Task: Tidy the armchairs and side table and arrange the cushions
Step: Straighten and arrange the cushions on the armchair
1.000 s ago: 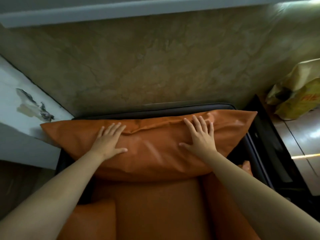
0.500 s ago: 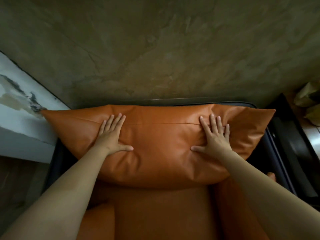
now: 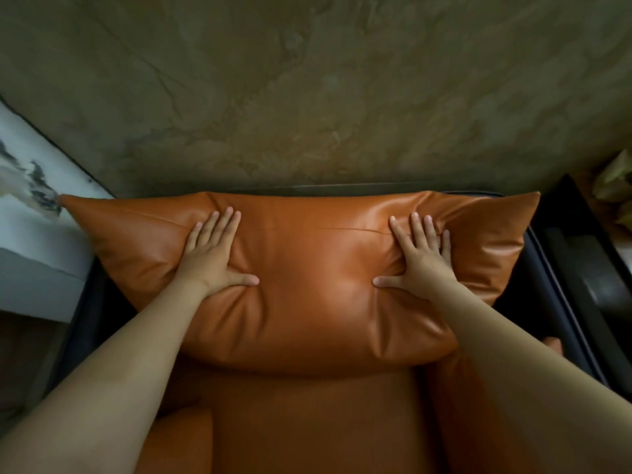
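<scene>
A wide orange leather back cushion [image 3: 307, 285] leans against the back of a dark-framed armchair [image 3: 554, 302]. My left hand [image 3: 212, 254] lies flat on the cushion's left half, fingers straight, thumb out, sinking into the leather. On the right half my right hand [image 3: 419, 258] presses the same way, fingers spread. The orange seat cushion [image 3: 307, 422] lies below, partly covered by my forearms. An orange arm pad [image 3: 178, 443] shows at the lower left.
A mottled brown-green wall [image 3: 325, 97] rises just behind the chair. A white panel with dark marks [image 3: 30, 217] stands at the left. Something yellowish, a bag perhaps [image 3: 615, 186], sits at the far right beyond the chair's dark frame.
The cushion's folded top edge has been flattened and it now stands smooth against the chair back. Both hands have slid slightly lower and press deeper. My view tilted down and moved closer.
</scene>
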`<state>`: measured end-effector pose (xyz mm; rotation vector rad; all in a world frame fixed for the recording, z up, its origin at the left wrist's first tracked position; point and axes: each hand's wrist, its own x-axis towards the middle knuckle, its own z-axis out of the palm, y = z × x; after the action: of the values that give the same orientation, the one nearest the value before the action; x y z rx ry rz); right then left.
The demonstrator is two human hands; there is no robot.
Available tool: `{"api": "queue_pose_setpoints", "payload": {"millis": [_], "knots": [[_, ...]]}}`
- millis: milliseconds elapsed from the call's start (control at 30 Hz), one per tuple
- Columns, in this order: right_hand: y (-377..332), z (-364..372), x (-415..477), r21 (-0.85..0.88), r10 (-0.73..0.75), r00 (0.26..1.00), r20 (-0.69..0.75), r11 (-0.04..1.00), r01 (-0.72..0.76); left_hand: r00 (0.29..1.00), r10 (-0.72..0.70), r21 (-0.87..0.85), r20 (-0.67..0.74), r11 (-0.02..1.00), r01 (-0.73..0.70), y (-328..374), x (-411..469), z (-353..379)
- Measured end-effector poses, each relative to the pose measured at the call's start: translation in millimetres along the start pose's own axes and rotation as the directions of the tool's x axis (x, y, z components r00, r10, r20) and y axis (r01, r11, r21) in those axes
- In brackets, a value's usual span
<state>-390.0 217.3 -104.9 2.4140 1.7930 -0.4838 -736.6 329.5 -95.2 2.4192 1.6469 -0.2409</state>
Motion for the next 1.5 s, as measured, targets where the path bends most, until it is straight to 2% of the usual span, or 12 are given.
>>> {"api": "queue_pose_setpoints", "payload": {"millis": [233, 367, 500, 633, 733, 800, 867, 933, 1133, 1233, 1333, 1500], "knots": [[-5, 15, -60, -0.064, -0.082, 0.957, -0.278, 0.996, 0.067, 0.964, -0.036, 0.100, -0.265, 0.993, 0.065, 16, -73, 12], [-9, 29, -99, -0.059, -0.107, 0.933, -0.344, 0.994, 0.093, 0.943, -0.002, 0.084, -0.334, 0.996, 0.032, 17, -121, 30], [-29, 47, -143, 0.109, -0.091, 0.912, -0.400, 0.983, 0.146, 0.946, 0.076, 0.094, -0.316, 0.994, -0.049, 12, -169, 56], [-56, 85, -196, 0.218, -0.120, 0.913, -0.389, 0.951, 0.218, 0.969, 0.146, 0.070, -0.198, 0.988, -0.135, 11, -218, 91], [-65, 116, -216, 0.363, 0.014, 0.949, -0.316, 0.925, 0.108, 0.995, 0.043, -0.096, -0.095, 0.994, -0.052, 16, -237, 112], [-67, 126, -218, 0.490, 0.172, 0.958, -0.229, 0.871, -0.039, 0.985, -0.165, -0.365, -0.049, 0.921, 0.137, 29, -236, 118], [-70, 127, -213, 0.589, 0.307, 0.945, -0.117, 0.787, -0.183, 0.934, -0.351, -0.649, 0.074, 0.693, 0.312, 45, -227, 115], [-73, 124, -205, 0.655, 0.369, 0.929, -0.034, 0.710, -0.258, 0.907, -0.406, -0.756, 0.108, 0.559, 0.340, 57, -211, 113], [-80, 109, -175, 0.739, 0.445, 0.895, 0.031, 0.592, -0.320, 0.890, -0.429, -0.851, 0.154, 0.400, 0.340, 76, -164, 95], [-89, 106, -164, 0.753, 0.475, 0.877, 0.071, 0.551, -0.359, 0.876, -0.436, -0.838, 0.207, 0.383, 0.389, 86, -146, 89], [-97, 95, -136, 0.783, 0.460, 0.878, 0.130, 0.495, -0.376, 0.839, -0.462, -0.786, 0.286, 0.387, 0.482, 91, -122, 79], [-95, 62, -78, 0.781, 0.475, 0.855, 0.209, 0.444, -0.438, 0.743, -0.557, -0.764, 0.370, 0.272, 0.584, 102, -69, 54]]}}
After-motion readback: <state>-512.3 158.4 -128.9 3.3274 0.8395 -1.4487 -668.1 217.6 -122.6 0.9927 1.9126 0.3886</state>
